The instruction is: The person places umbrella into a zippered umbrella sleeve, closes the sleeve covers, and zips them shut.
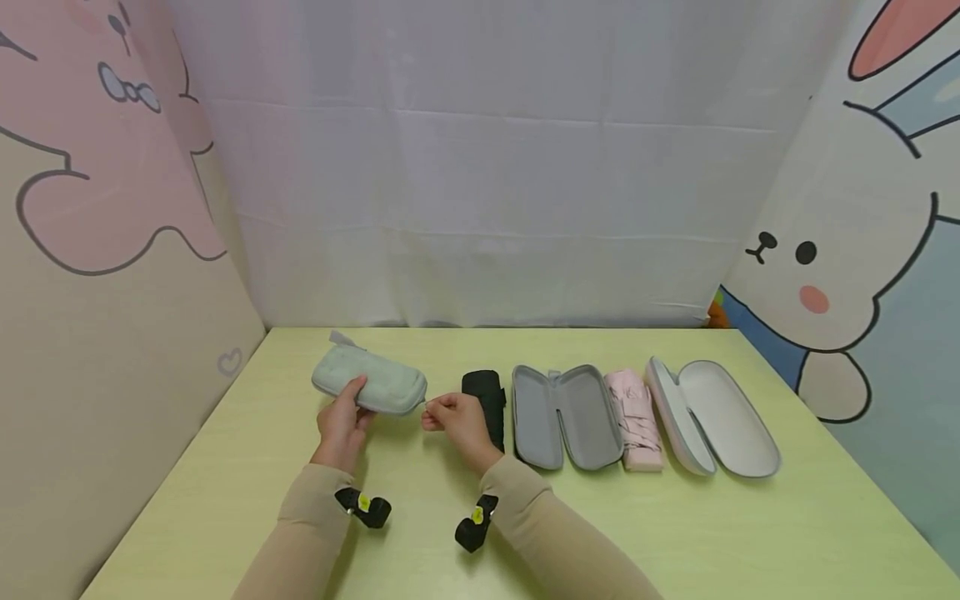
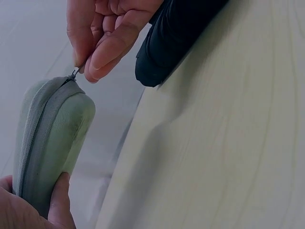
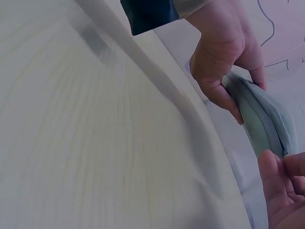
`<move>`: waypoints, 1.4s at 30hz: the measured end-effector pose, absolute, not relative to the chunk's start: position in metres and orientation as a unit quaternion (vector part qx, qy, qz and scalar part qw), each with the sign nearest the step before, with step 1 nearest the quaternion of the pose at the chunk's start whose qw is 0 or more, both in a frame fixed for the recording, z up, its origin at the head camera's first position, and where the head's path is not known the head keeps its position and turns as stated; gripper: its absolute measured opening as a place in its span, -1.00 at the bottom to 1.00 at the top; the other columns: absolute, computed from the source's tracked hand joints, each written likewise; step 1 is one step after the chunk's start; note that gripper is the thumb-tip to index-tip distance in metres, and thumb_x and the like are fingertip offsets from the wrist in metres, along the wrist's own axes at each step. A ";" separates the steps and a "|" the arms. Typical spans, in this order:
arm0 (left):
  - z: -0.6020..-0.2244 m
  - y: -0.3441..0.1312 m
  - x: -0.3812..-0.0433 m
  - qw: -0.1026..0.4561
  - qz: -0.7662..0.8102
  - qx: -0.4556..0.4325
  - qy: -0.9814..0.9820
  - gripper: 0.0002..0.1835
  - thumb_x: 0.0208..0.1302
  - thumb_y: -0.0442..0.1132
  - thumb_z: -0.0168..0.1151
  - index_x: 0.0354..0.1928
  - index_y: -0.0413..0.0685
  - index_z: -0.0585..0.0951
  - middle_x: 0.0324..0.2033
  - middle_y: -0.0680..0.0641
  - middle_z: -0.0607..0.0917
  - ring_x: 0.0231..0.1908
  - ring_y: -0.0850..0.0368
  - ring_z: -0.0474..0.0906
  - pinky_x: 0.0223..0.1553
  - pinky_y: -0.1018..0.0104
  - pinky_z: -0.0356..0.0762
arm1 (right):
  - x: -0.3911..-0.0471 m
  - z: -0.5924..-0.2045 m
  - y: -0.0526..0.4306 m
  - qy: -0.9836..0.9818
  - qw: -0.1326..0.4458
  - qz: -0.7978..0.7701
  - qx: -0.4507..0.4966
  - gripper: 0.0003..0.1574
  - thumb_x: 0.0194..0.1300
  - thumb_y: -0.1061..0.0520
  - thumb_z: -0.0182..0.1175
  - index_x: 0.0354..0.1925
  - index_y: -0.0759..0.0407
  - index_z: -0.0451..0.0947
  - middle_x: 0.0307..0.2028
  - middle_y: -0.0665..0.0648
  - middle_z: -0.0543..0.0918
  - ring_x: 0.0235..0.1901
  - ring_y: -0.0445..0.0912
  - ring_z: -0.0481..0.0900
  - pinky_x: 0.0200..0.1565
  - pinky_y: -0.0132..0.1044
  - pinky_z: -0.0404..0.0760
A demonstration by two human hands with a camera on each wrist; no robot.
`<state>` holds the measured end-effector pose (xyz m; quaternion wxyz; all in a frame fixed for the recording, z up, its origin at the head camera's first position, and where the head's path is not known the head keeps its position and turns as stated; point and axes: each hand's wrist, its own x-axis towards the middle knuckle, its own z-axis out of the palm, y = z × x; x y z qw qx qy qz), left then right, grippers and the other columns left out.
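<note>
A pale green zippered case [image 1: 371, 379] is held up above the table by my left hand [image 1: 343, 429], its thumb on one face and its fingers on the other. At the case's right end, my right hand [image 1: 459, 423] pinches the small zipper pull [image 2: 73, 74] between thumb and fingertips. In the left wrist view the grey zipper band [image 2: 43, 124] runs along the side of the case. The right wrist view shows the left hand [image 3: 224, 52] gripping the far end of the case [image 3: 259, 114], with the pinching right hand [image 3: 281, 191] at the near end.
Right of the hands lie a black folded umbrella [image 1: 486, 400], an opened grey case [image 1: 536, 417], a pink folded umbrella [image 1: 634, 421] and an opened pink-and-white case [image 1: 731, 421]. They stand in a row on the light yellow-green table [image 1: 420, 533]. A white curtain [image 1: 480, 208] hangs behind.
</note>
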<state>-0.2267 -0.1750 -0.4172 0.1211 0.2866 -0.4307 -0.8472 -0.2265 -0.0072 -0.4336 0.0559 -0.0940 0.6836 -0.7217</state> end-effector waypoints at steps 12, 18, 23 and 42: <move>-0.418 -0.172 -0.227 0.129 -0.844 0.308 -0.420 -0.53 0.16 -0.28 0.28 0.03 -0.25 0.30 -0.10 -0.06 0.42 -0.42 0.25 0.55 -0.31 0.42 0.55 | -0.224 -0.439 -0.006 0.676 0.039 -0.726 -0.124 -0.78 0.27 0.31 0.15 -0.30 0.55 0.54 -0.48 0.26 0.66 -0.46 -0.03 0.67 -0.35 -0.25 0.62; -0.419 -0.172 -0.227 0.128 -0.846 0.306 -0.418 -0.52 0.18 -0.26 0.26 0.06 -0.26 0.29 -0.09 -0.07 0.42 -0.41 0.25 0.53 -0.32 0.43 0.54 | -0.220 -0.432 -0.008 0.686 0.055 -0.718 -0.099 -0.78 0.27 0.36 0.12 -0.25 0.62 0.50 -0.42 0.36 0.65 -0.40 0.07 0.67 -0.30 -0.21 0.62; -0.418 -0.171 -0.226 0.128 -0.847 0.302 -0.418 -0.54 0.19 -0.25 0.26 0.03 -0.23 0.30 -0.10 -0.06 0.42 -0.39 0.24 0.52 -0.32 0.44 0.52 | -0.213 -0.419 -0.007 0.688 0.060 -0.715 -0.109 -0.83 0.28 0.41 0.08 -0.27 0.61 0.50 -0.39 0.46 0.62 -0.36 0.20 0.64 -0.28 -0.15 0.62; -0.416 -0.169 -0.223 0.125 -0.854 0.293 -0.412 -0.32 0.22 -0.22 0.22 0.28 -0.28 0.13 -0.01 -0.05 0.35 -0.06 0.14 0.44 -0.15 0.42 0.49 | -0.196 -0.400 -0.008 0.702 0.059 -0.696 -0.140 -0.85 0.28 0.45 0.04 -0.29 0.63 0.48 -0.38 0.51 0.59 -0.34 0.32 0.60 -0.28 -0.11 0.62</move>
